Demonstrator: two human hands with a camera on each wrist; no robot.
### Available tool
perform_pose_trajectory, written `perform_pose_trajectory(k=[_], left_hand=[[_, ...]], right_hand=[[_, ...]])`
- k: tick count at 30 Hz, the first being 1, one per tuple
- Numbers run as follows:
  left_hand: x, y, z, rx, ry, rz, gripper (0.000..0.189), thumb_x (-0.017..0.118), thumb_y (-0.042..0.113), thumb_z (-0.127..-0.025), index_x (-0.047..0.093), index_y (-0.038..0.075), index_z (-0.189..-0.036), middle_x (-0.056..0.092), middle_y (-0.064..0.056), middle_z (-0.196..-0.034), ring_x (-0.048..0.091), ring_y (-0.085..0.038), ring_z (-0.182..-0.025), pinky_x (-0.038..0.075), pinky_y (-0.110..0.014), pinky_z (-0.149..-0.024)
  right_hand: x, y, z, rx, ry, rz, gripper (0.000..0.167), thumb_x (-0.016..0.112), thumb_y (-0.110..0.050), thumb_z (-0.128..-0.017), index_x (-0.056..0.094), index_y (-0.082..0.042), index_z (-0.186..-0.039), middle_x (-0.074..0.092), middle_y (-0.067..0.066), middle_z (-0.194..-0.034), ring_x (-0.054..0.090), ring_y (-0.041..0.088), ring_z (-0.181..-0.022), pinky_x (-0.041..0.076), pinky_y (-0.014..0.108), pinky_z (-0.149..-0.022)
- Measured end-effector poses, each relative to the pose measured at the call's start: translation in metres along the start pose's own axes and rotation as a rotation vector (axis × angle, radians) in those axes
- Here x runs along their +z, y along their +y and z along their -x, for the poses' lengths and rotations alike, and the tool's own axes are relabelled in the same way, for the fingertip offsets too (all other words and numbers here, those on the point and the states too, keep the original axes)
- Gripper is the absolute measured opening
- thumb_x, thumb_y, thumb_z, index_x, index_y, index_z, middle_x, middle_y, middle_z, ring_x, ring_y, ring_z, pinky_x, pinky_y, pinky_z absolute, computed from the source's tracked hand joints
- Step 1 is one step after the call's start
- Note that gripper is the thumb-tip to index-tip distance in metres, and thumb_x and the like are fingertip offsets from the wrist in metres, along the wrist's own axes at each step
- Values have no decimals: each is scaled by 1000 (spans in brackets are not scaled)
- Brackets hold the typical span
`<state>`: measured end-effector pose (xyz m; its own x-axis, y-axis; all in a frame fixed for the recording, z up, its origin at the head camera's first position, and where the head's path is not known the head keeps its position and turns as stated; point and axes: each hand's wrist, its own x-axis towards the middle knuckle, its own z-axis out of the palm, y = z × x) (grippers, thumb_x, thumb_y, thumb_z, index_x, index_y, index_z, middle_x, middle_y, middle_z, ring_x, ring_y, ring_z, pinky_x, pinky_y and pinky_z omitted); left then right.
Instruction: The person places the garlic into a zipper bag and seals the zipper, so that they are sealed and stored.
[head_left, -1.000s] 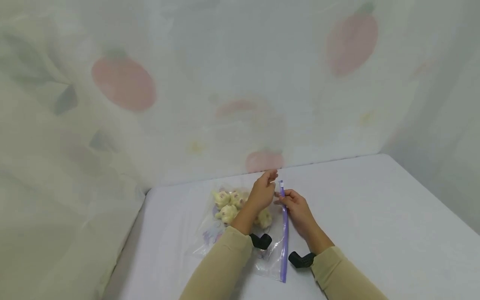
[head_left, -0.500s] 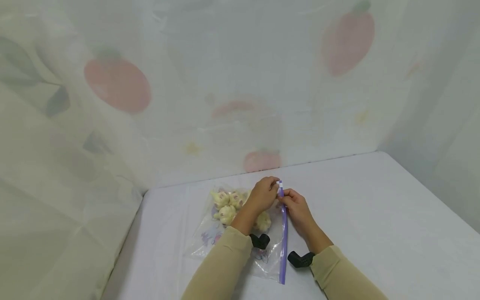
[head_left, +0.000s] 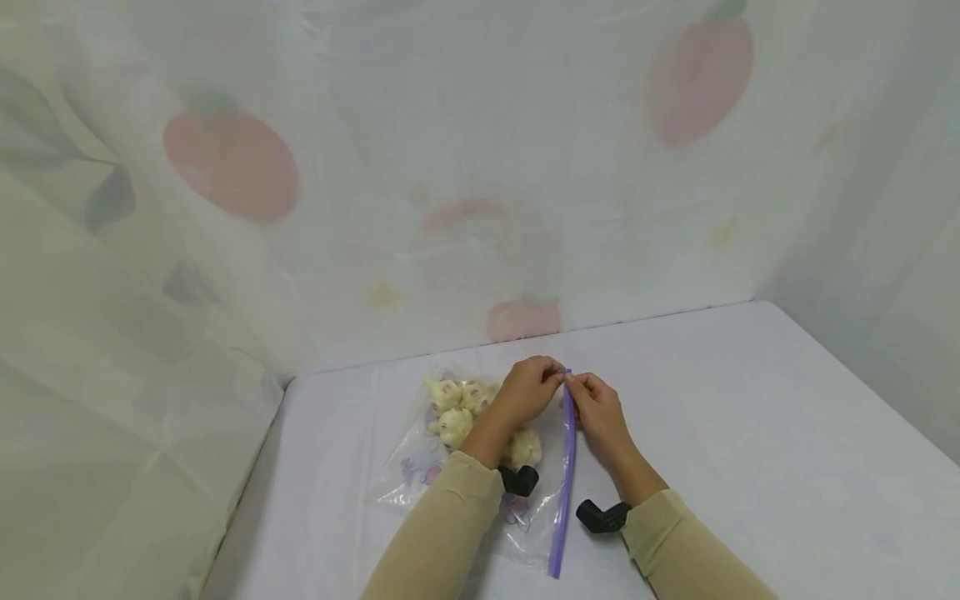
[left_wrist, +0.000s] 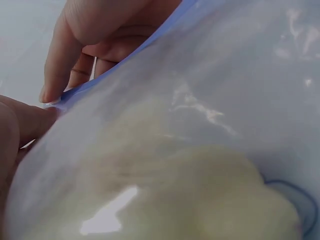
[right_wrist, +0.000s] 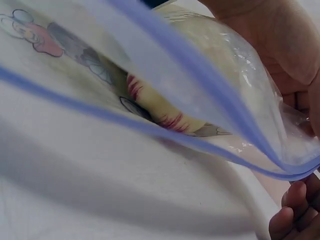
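A clear zip bag (head_left: 401, 487) lies on the table with several pale garlic bulbs (head_left: 453, 427) inside. Its purple zip strip (head_left: 565, 500) runs along the right side. At the far end of that strip my left hand (head_left: 525, 390) pinches the bag's corner, its forearm crossing over the bag. My right hand (head_left: 602, 417) pinches the strip close beside it, thumb and fingertips almost meeting the left ones. In the right wrist view the two zip edges (right_wrist: 200, 85) stand apart and come together at the fingers. A purple-streaked bulb (right_wrist: 170, 107) shows between them. The hands hide the strip's far tip.
The white-covered table (head_left: 750, 450) stretches to the right of the bag. Behind it hangs a pale curtain (head_left: 600, 208) with fruit prints, and another side of cloth closes in on the left. Each wrist carries a black camera mount (head_left: 602, 517).
My left hand has come down onto the strip's far end, over the white slider. The right hand has slid up the strip to it. The strip's near end has swung slightly left and nearer.
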<state>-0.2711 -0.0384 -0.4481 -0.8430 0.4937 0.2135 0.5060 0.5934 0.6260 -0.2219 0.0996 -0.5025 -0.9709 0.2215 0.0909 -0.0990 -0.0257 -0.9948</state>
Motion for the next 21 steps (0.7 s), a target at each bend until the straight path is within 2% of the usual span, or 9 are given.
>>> perform_pose_trajectory(k=[7,13,17,21], left_hand=[[1,0,0,-19,6,19,20,57,25,-100,73,14,-103,71,3,-99,60,-7,-85,49,-23,-75],[5,1,-2,-24,18,53,18,59,24,-100,73,14,-94,68,4,-85,53,-7,-71,43,-22,-64],[11,2,-5,-18,11,44,18,59,23,-100,72,13,-94,67,4,-84,51,-6,-68,42,-21,-61],[18,3,-8,-5,19,22,17,59,23,-99,73,14,-94,68,5,-86,53,-5,-69,43,-20,-61]], right_hand=[[-1,-8,3,-14,-23,80,35,58,-34,-100,64,0,-103,58,2,-68,47,10,-53,40,22,-48],[-6,-3,0,-54,-18,158,30,56,-32,-101,62,-4,-92,56,1,-65,48,12,-53,41,24,-49],[-11,-2,1,-37,7,210,27,56,-26,-100,62,-4,-86,51,-1,-61,48,12,-52,42,24,-49],[-17,-5,3,-22,5,209,26,58,-22,-98,61,-3,-82,48,-1,-58,46,11,-50,39,22,-48]])
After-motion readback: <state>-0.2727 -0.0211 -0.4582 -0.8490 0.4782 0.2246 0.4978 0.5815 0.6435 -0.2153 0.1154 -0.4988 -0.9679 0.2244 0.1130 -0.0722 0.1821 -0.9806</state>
